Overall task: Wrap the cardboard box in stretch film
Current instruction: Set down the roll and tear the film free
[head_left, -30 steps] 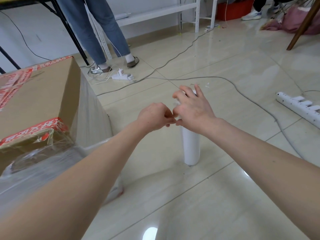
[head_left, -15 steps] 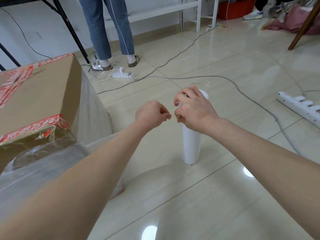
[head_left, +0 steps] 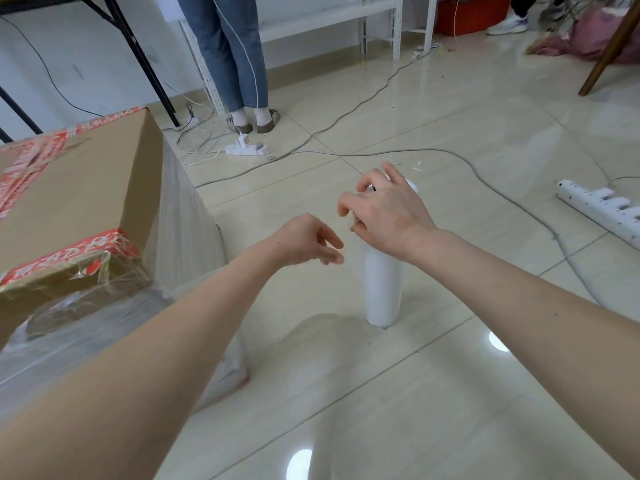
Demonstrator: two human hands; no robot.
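Observation:
A large cardboard box (head_left: 76, 195) with red tape stands at the left. Clear stretch film (head_left: 183, 233) covers its side and lower front corner. A white roll of stretch film (head_left: 382, 289) stands upright on the tiled floor in the middle. My right hand (head_left: 386, 213) is over the roll's top, its fingers spread and loosely bent, and hides that end. My left hand (head_left: 304, 240) hovers just left of the roll, a little apart from it, with relaxed fingers that hold nothing I can see.
A person in jeans (head_left: 235, 57) stands behind the box by a white power strip (head_left: 247, 148) and tangled cables. A grey cable (head_left: 485, 168) runs across the floor. A white perforated bar (head_left: 602, 206) lies at the right. Black table legs (head_left: 138, 53) stand at back left.
My left hand has opened from a fist and drawn slightly away from my right hand. My right fingers have spread over the roll's top. The standing person has shifted to the right.

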